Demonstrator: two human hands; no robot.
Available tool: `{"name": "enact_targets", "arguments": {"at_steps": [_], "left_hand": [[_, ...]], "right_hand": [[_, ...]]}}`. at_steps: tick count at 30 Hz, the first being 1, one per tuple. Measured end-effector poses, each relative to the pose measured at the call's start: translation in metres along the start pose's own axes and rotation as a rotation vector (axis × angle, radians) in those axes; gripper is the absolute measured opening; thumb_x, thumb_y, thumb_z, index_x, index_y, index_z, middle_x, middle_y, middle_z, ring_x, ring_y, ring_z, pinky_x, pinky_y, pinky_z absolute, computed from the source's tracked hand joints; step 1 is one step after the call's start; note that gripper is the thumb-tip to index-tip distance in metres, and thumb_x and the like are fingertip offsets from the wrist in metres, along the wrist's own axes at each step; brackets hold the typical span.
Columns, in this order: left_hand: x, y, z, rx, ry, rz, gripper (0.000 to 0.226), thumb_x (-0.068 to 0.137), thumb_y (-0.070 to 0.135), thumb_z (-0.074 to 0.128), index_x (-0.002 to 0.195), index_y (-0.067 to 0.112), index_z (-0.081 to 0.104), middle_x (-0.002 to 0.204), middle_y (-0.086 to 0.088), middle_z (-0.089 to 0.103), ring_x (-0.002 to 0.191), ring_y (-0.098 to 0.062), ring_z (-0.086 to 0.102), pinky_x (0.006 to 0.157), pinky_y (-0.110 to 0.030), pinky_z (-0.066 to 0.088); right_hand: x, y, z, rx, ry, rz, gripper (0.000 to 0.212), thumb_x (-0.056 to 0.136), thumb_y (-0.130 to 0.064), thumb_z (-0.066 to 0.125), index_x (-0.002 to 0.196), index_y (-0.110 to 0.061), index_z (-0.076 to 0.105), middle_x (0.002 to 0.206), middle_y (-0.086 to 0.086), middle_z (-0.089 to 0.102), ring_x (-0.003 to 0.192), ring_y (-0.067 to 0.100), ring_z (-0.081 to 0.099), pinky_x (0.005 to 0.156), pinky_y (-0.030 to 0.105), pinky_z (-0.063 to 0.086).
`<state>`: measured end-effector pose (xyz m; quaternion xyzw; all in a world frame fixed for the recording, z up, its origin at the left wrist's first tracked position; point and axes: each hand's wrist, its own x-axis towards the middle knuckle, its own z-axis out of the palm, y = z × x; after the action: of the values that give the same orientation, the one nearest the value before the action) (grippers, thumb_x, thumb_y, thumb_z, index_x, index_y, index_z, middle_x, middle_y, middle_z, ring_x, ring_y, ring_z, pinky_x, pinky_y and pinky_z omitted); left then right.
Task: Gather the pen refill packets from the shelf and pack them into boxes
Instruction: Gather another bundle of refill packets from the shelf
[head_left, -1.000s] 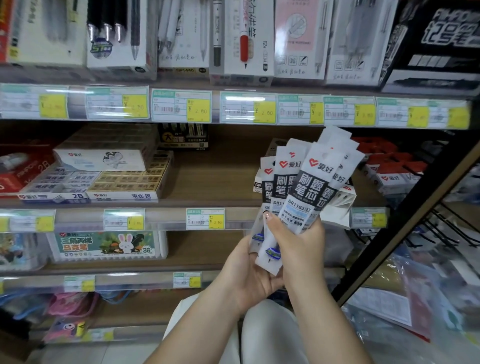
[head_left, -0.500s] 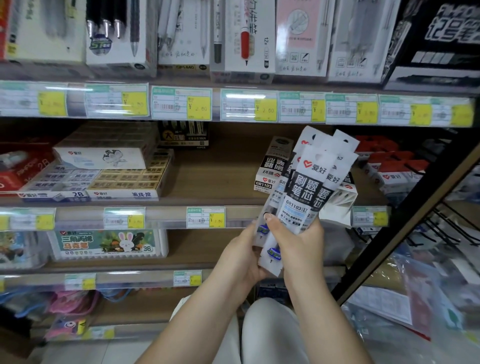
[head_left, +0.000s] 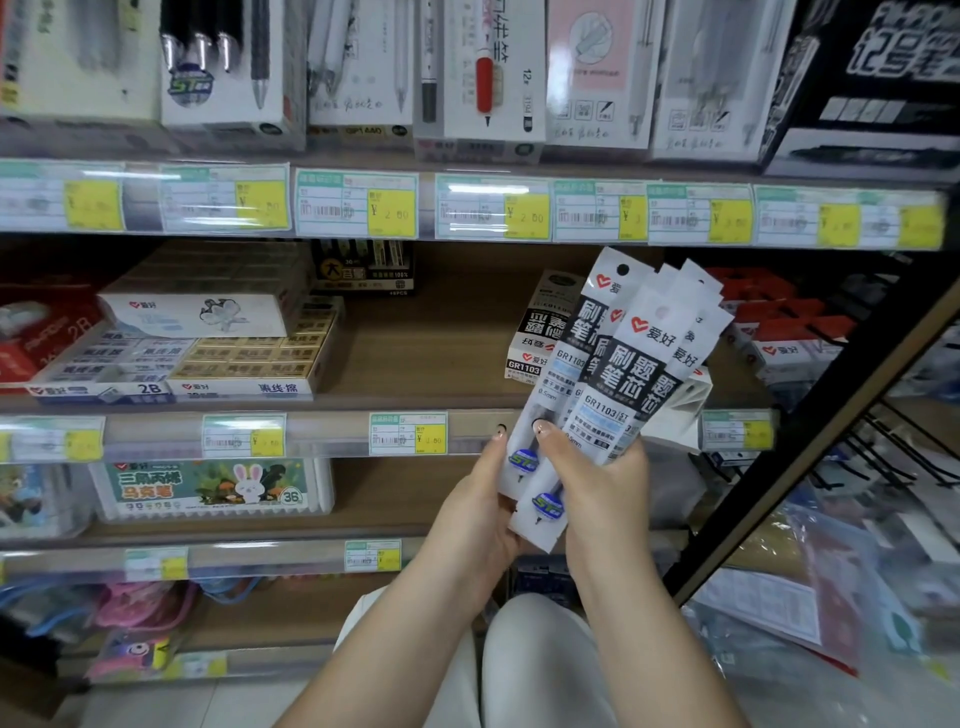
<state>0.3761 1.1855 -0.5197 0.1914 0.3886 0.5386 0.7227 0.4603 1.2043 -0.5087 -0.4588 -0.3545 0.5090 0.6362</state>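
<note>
The person is holding a fanned bundle of pen refill packets (head_left: 618, 384) in front of the middle shelf (head_left: 415, 364), both hands working at the lower ends of the packets. The right hand (head_left: 602, 483) is gripping the bundle from the right, its fingers curled behind the packets and its thumb pressing across the front near the blue printed tips. The left hand (head_left: 483, 514) is cupping the bottom left edge, its thumb lying up along the side of the outermost packet. The packets are overlapping unevenly, their hang-hole tops spreading apart towards the upper right. Behind them, on the shelf, a matching refill box (head_left: 535, 338) is standing with its printing upside down, and a white open carton (head_left: 680, 415) is showing just beside the bundle on the right. Judging by this, the gathering step is largely in hand and the person is squaring the packets into one neat stack. The next move probably calls for aligning the edges, then turning the stack end-on to slide it into a box; whether the carton beside the bundle has room cannot be told from here.
</note>
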Motion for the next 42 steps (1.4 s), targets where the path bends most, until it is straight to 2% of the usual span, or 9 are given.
{"name": "enact_targets", "arguments": {"at_steps": [7, 10, 12, 14, 24, 28, 32, 37, 42], "left_hand": [[-0.003, 0.004, 0.004, 0.186, 0.026, 0.032, 0.040, 0.100, 0.042, 0.035, 0.112, 0.018, 0.064, 0.110, -0.012, 0.070, 0.102, -0.029, 0.066, 0.090, -0.048, 0.051], [-0.003, 0.003, -0.003, 0.434, 0.082, 0.291, 0.029, 0.094, 0.040, 0.052, 0.101, 0.017, 0.069, 0.096, -0.006, 0.074, 0.095, -0.025, 0.069, 0.085, -0.042, 0.054], [-0.004, 0.004, -0.005, 0.537, 0.142, 0.502, 0.006, 0.089, 0.020, 0.064, 0.087, 0.015, 0.067, 0.083, 0.001, 0.072, 0.082, -0.017, 0.068, 0.074, -0.030, 0.053], [-0.005, 0.005, -0.005, 0.613, 0.167, 0.590, 0.017, 0.084, 0.003, 0.066, 0.077, 0.017, 0.063, 0.073, 0.007, 0.069, 0.071, -0.010, 0.064, 0.066, -0.026, 0.050], [0.000, 0.007, -0.010, 0.824, 0.282, 0.702, 0.023, 0.080, 0.008, 0.073, 0.066, 0.021, 0.061, 0.074, 0.008, 0.069, 0.071, -0.012, 0.064, 0.068, -0.033, 0.053], [-0.001, 0.011, -0.013, 0.876, 0.291, 0.794, 0.029, 0.078, 0.006, 0.074, 0.063, 0.024, 0.058, 0.074, 0.008, 0.067, 0.072, -0.011, 0.063, 0.069, -0.033, 0.052], [-0.002, 0.014, -0.015, 0.854, 0.320, 0.848, 0.032, 0.078, 0.005, 0.074, 0.061, 0.023, 0.055, 0.074, 0.009, 0.065, 0.069, -0.009, 0.060, 0.066, -0.029, 0.050], [0.000, 0.011, -0.017, 0.928, 0.214, 0.859, 0.027, 0.076, 0.006, 0.072, 0.063, 0.023, 0.056, 0.075, 0.008, 0.065, 0.071, -0.010, 0.061, 0.065, -0.027, 0.050], [0.000, 0.015, -0.017, 1.019, 0.112, 0.856, 0.024, 0.074, 0.013, 0.070, 0.063, 0.028, 0.056, 0.086, 0.013, 0.064, 0.081, -0.006, 0.060, 0.070, -0.024, 0.050]], "right_hand": [[0.004, -0.001, -0.004, -0.013, 0.017, 0.010, 0.038, 0.077, 0.003, 0.071, 0.110, -0.012, 0.061, 0.094, 0.005, 0.073, 0.083, 0.021, 0.071, 0.068, 0.037, 0.057], [0.006, -0.001, -0.005, -0.022, 0.032, 0.015, 0.035, 0.077, 0.000, 0.072, 0.107, -0.013, 0.062, 0.093, 0.003, 0.073, 0.084, 0.020, 0.071, 0.068, 0.037, 0.057], [0.006, -0.002, -0.006, -0.032, 0.042, 0.018, 0.034, 0.077, 0.000, 0.072, 0.107, -0.013, 0.063, 0.093, 0.002, 0.073, 0.082, 0.019, 0.071, 0.066, 0.036, 0.057], [0.006, -0.002, -0.006, -0.017, 0.039, 0.030, 0.033, 0.077, 0.001, 0.071, 0.106, -0.013, 0.063, 0.093, 0.002, 0.073, 0.084, 0.021, 0.071, 0.069, 0.039, 0.057], [0.001, -0.008, -0.003, 0.165, -0.026, 0.136, 0.048, 0.065, -0.011, 0.071, 0.112, -0.011, 0.062, 0.097, 0.010, 0.072, 0.082, 0.024, 0.070, 0.069, 0.040, 0.057], [0.000, -0.011, -0.003, 0.205, -0.014, 0.176, 0.026, 0.083, 0.001, 0.063, 0.106, -0.012, 0.062, 0.100, 0.015, 0.070, 0.088, 0.029, 0.068, 0.080, 0.050, 0.055], [-0.001, -0.014, -0.003, 0.229, 0.000, 0.187, 0.030, 0.085, -0.001, 0.063, 0.112, -0.011, 0.060, 0.105, 0.013, 0.070, 0.091, 0.026, 0.069, 0.077, 0.043, 0.056], [-0.003, -0.014, -0.001, 0.210, -0.048, 0.185, 0.028, 0.085, 0.000, 0.060, 0.110, -0.012, 0.062, 0.098, 0.010, 0.071, 0.081, 0.022, 0.069, 0.066, 0.035, 0.056], [-0.002, -0.012, -0.002, 0.193, -0.049, 0.201, 0.030, 0.085, -0.001, 0.061, 0.112, -0.013, 0.062, 0.102, 0.013, 0.070, 0.089, 0.029, 0.069, 0.077, 0.044, 0.056]]}}
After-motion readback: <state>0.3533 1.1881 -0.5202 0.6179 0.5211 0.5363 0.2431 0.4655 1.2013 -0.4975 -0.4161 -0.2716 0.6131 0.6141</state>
